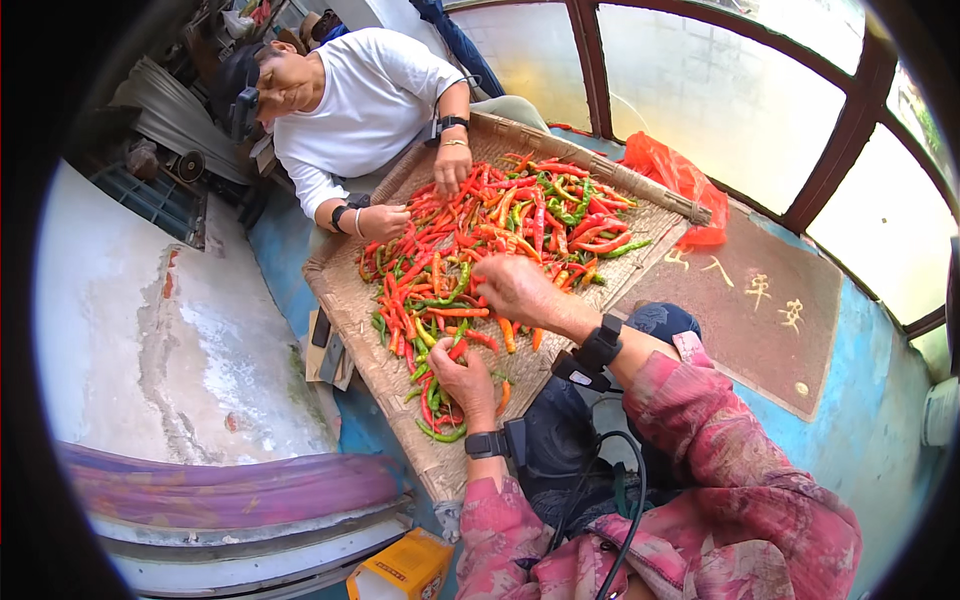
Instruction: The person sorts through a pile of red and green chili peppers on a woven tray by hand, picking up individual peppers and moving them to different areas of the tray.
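A heap of red, orange and green chili peppers [540,215] covers most of a woven bamboo tray [345,300]. My left hand [467,385] is at the near-left part of the heap, fingertips closed around a red chili pepper [458,349]. Farther up and to the right, my right hand [522,292] hovers low over the middle of the heap with its fingers curled. Whatever those fingers hold, if anything, is hidden. Some green and red peppers [432,420] lie strung out toward the tray's near-left corner.
Across the tray, a person in a white shirt [365,100] has both hands in the peppers. A red plastic bag [675,180] touches the tray's right edge, by a brown doormat [740,300]. A yellow box [403,568] stands at the near left. Framed glass panes [720,95] line the right.
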A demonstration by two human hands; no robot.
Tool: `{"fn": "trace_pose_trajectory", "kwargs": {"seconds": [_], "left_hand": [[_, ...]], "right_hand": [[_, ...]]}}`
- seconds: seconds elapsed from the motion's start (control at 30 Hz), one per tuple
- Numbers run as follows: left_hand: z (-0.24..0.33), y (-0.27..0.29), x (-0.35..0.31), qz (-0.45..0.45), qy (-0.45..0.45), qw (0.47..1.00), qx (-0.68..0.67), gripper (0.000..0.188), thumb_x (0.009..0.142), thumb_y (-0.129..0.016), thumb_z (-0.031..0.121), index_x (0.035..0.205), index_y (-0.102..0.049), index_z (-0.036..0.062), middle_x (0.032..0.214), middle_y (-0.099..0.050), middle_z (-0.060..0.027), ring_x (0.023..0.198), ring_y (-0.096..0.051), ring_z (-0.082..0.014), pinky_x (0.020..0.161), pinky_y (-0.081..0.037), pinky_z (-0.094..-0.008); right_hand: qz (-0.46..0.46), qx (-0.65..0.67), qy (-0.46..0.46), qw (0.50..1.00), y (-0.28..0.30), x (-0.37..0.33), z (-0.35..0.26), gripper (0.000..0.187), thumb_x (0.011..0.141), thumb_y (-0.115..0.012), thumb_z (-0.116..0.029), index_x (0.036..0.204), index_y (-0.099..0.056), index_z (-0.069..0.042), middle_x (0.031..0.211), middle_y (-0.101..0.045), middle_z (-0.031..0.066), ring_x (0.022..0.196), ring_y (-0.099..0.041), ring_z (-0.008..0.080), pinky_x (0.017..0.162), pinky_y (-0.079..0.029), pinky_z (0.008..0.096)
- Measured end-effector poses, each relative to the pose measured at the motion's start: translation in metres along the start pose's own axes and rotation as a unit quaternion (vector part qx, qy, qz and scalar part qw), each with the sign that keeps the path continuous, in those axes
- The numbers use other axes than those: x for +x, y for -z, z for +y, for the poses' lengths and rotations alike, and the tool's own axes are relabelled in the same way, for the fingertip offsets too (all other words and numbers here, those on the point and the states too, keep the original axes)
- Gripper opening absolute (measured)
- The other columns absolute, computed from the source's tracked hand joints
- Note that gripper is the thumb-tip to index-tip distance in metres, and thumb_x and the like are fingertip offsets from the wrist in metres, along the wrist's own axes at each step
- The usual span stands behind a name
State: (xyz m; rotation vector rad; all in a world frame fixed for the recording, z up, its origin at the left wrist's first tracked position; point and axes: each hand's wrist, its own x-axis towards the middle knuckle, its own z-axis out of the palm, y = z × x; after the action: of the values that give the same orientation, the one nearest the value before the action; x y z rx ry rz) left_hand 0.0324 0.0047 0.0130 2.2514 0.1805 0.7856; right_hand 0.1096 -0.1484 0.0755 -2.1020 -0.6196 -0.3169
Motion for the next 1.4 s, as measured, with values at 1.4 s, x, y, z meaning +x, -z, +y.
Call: {"fn": "trace_pose_trajectory", "kwargs": {"seconds": [1.4], "left_hand": [[0.008, 0.021, -0.016, 0.018, 0.11, 0.951, -0.287, 0.014, 0.083, -0.053, 0.0, 0.096, -0.049, 0.0001, 0.089, -0.054, -0.0066, 0.077, -0.056, -0.0134, 0.07, -0.047, -0.0256]], "right_hand": [[-0.12, -0.148, 0.127, 0.973, -0.031, -0.019, -0.014, 0.017, 0.07, -0.06, -0.007, 0.087, -0.06, -0.003, 0.092, -0.055, 0.0141, 0.09, -0.055, 0.031, 0.069, -0.05, 0.0365]]}}
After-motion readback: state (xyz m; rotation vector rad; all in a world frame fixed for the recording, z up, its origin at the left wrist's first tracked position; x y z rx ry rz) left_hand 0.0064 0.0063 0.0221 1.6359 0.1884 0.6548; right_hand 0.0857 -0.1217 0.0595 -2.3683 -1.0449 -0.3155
